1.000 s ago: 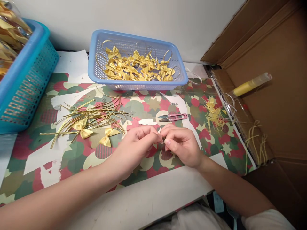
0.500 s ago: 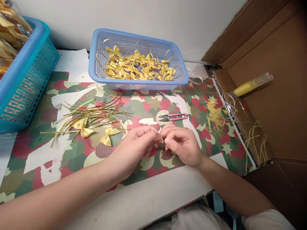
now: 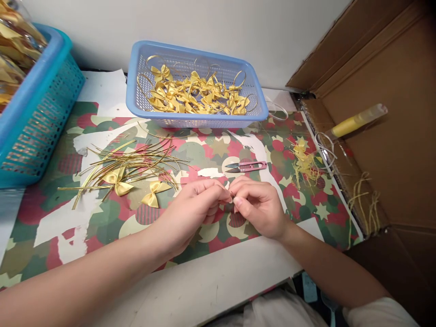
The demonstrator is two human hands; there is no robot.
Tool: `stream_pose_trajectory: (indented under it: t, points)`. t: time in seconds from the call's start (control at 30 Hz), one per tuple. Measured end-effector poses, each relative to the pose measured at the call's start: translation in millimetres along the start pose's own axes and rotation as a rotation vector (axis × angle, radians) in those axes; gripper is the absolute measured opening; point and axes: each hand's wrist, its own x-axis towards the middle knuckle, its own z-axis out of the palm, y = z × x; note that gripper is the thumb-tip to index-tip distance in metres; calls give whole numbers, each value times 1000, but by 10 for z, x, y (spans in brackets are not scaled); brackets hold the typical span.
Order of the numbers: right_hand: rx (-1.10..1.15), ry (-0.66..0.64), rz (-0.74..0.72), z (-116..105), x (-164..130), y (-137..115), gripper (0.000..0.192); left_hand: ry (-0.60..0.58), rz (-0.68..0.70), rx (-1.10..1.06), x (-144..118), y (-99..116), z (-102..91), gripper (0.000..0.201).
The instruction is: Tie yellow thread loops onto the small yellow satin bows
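Both hands met fingertip to fingertip low over the patterned table cover (image 3: pixel 102 218). Left hand (image 3: pixel 190 209) had its thumb and forefinger pinched together, and right hand (image 3: pixel 259 206) did the same from the other side, the 2 pinches touching at a tiny dark piece (image 3: pixel 232 195) held between them. That piece was almost wholly hidden by the fingers; only a small dark speck showed, too small to tell what it was. The other fingers of both hands were curled inward.

Just beyond the hands lay a pair of pink thread snips (image 3: pixel 245 166), flat on the cover, blades pointing left. To the left of the left hand sat 2 yellow satin bows (image 3: pixel 136 185), glossy, each with a pinched middle and 2 short tails, one just beside the other. They rested at the near edge of a loose spread of thin gold wire ties (image 3: pixel 136 160), mostly lying left to right and slightly bowed.

Farther back stood a pale blue mesh basket (image 3: pixel 195 121) heaped with more yellow bows joined to gold wire loops. At the far left a teal basket (image 3: pixel 37 122) stood partly out of view. To the right, a small heap of yellow scraps (image 3: pixel 303 161) lay near the cover's edge, beside a cardboard box (image 3: pixel 391 150) with a yellow-filled tube (image 3: pixel 357 120) resting inside it.
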Motion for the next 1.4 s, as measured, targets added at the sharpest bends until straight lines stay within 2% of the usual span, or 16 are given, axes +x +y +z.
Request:
stream_pose_trajectory:
  t: [0.17, 0.37, 1.4]
  points:
    - [-26, 34, -65, 17, 2, -5, 25, -8, -3, 0, 5, -12, -11, 25]
    - [-36, 63, -76, 31, 1, -5, 24, -1, -3, 4, -5, -5, -10, 25]
    - [-12, 34, -75, 22, -8, 45, 24, 24, 5, 11, 12, -48, -28, 24]
